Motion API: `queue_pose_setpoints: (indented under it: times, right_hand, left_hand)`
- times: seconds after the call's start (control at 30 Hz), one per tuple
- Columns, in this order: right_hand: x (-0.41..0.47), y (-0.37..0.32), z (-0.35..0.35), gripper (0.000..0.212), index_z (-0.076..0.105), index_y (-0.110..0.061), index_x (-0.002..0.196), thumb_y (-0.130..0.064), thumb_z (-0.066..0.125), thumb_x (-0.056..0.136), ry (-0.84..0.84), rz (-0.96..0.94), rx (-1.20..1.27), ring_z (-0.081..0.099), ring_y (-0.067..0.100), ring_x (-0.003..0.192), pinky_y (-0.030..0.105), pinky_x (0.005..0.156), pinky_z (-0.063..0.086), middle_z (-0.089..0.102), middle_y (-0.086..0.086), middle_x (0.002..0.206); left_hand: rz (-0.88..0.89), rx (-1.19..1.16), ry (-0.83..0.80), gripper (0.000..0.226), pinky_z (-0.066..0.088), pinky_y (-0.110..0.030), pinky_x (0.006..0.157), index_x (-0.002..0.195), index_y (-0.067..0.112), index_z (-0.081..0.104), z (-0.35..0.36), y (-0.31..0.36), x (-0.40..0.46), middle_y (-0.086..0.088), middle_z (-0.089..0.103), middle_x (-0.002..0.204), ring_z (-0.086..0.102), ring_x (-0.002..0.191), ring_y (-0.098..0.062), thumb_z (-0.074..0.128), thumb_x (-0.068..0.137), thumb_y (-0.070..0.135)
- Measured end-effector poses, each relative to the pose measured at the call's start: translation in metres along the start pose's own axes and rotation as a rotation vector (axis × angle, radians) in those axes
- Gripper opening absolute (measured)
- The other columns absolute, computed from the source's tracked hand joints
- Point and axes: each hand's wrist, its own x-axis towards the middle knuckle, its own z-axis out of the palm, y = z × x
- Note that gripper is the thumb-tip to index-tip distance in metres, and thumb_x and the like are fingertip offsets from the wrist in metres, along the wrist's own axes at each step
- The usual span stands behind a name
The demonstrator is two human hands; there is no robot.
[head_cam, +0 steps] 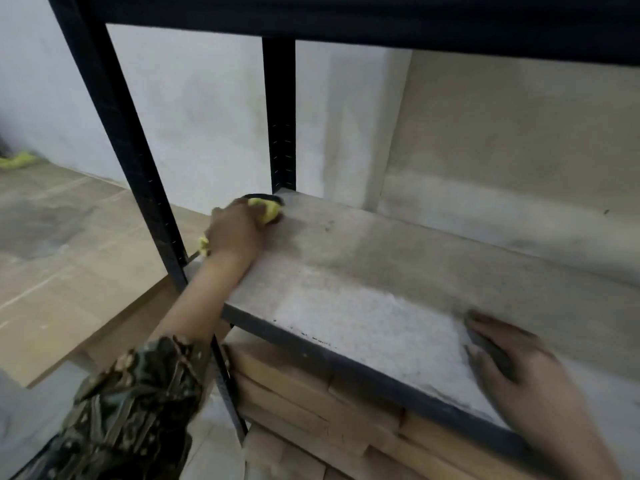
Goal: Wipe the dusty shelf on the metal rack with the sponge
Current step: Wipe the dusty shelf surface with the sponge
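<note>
Sponge [266, 210] (yellow, with a dark edge) is pressed onto the far left corner of the dusty shelf [398, 271], showing just past the fingertips of the left hand [235, 233], whose fingers are curled over it, toward one o'clock of the knuckles. One right hand [512, 358] is laid flat, fingers straight, on the shelf's front edge at four o'clock. One rack post [278, 116] is seen behind the sponge at twelve o'clock. Stacked wooden boards [311, 410] are held on the level below; their number cannot be counted.
</note>
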Motion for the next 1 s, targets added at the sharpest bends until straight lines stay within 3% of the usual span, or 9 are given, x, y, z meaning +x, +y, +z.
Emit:
queue_pose_setpoints:
  times: [0.1, 0.17, 0.27, 0.4, 0.53, 0.6, 0.77, 0.87, 1.0]
  right_hand:
    - [-0.001, -0.003, 0.000, 0.044, 0.066, -0.019, 0.113, -0.038, 0.052, 0.077, -0.001, -0.008, -0.001, 0.058, 0.021, 0.115, 0.039, 0.099, 0.045, 0.064, 0.000, 0.123]
    - [-0.001, -0.004, -0.001, 0.045, 0.067, -0.019, 0.113, -0.042, 0.050, 0.078, 0.004, 0.003, 0.007, 0.058, 0.021, 0.115, 0.040, 0.099, 0.045, 0.064, -0.001, 0.123]
    - [-0.001, -0.003, 0.000, 0.047, 0.066, -0.020, 0.113, -0.045, 0.048, 0.078, 0.001, -0.002, 0.007, 0.058, 0.020, 0.115, 0.039, 0.099, 0.046, 0.064, -0.002, 0.123]
    - [-0.001, -0.003, 0.001, 0.038, 0.068, -0.016, 0.112, -0.034, 0.056, 0.081, 0.003, -0.002, 0.013, 0.059, 0.021, 0.114, 0.035, 0.098, 0.042, 0.064, 0.001, 0.122]
    - [0.000, -0.003, 0.001, 0.042, 0.068, -0.015, 0.110, -0.037, 0.051, 0.079, 0.019, -0.016, 0.001, 0.059, 0.020, 0.114, 0.033, 0.098, 0.042, 0.066, 0.001, 0.120]
    - [0.000, -0.004, 0.001, 0.034, 0.068, -0.014, 0.110, -0.030, 0.057, 0.082, 0.034, -0.004, 0.008, 0.058, 0.022, 0.114, 0.034, 0.098, 0.043, 0.066, 0.002, 0.119]
    - [-0.003, -0.007, -0.001, 0.031, 0.066, -0.017, 0.114, -0.028, 0.058, 0.086, 0.058, 0.057, 0.014, 0.057, 0.023, 0.115, 0.033, 0.095, 0.044, 0.065, 0.002, 0.121]
    - [-0.008, -0.006, -0.008, 0.028, 0.066, -0.023, 0.113, -0.027, 0.057, 0.086, 0.129, 0.212, 0.028, 0.057, 0.024, 0.112, 0.033, 0.090, 0.044, 0.065, -0.001, 0.120]
    - [-0.011, -0.001, -0.004, 0.034, 0.061, -0.023, 0.120, -0.030, 0.054, 0.087, 0.117, 0.242, 0.013, 0.053, 0.022, 0.118, 0.039, 0.099, 0.043, 0.060, -0.002, 0.128]
  left_hand:
    - [0.369, -0.229, -0.210, 0.028, 0.046, -0.034, 0.093, 0.115, 0.022, 0.064, 0.005, 0.047, -0.067, -0.012, 0.064, 0.119, 0.059, 0.107, -0.029, 0.054, 0.089, 0.019]
    - [0.569, -0.052, -0.383, 0.033, 0.036, -0.042, 0.103, 0.124, 0.031, 0.057, 0.017, 0.069, -0.117, -0.006, 0.052, 0.135, 0.048, 0.120, -0.026, 0.050, 0.092, 0.031]
    - [0.683, 0.084, -0.362, 0.043, 0.016, -0.055, 0.107, 0.136, 0.048, 0.033, 0.026, 0.063, -0.125, 0.012, 0.022, 0.153, 0.020, 0.138, -0.021, 0.042, 0.094, 0.042]
    - [0.427, 0.147, -0.377, 0.039, 0.019, -0.054, 0.110, 0.133, 0.049, 0.038, 0.021, 0.030, -0.058, 0.011, 0.026, 0.151, 0.025, 0.137, -0.023, 0.041, 0.095, 0.043]
    - [-0.015, 0.103, -0.102, 0.043, 0.040, -0.048, 0.095, 0.126, 0.016, 0.051, 0.010, -0.009, 0.002, -0.019, 0.055, 0.123, 0.046, 0.115, -0.037, 0.055, 0.087, 0.034]
    - [-0.023, -0.042, -0.024, 0.038, 0.044, -0.047, 0.090, 0.119, 0.013, 0.056, 0.008, -0.005, 0.006, -0.019, 0.059, 0.117, 0.050, 0.110, -0.039, 0.058, 0.085, 0.027]
    - [0.625, -0.384, -0.155, 0.041, 0.035, -0.022, 0.095, 0.122, 0.018, 0.060, 0.012, 0.085, -0.079, -0.011, 0.057, 0.127, 0.054, 0.115, -0.029, 0.062, 0.082, 0.009]
    - [0.820, -0.270, -0.402, 0.046, 0.029, -0.039, 0.108, 0.134, 0.028, 0.048, 0.029, 0.130, -0.145, -0.002, 0.043, 0.143, 0.036, 0.131, -0.025, 0.053, 0.089, 0.016]
    - [0.863, 0.061, -0.458, 0.049, 0.022, -0.062, 0.102, 0.140, 0.043, 0.028, 0.049, 0.139, -0.159, 0.010, 0.019, 0.153, 0.012, 0.139, -0.026, 0.043, 0.096, 0.027]
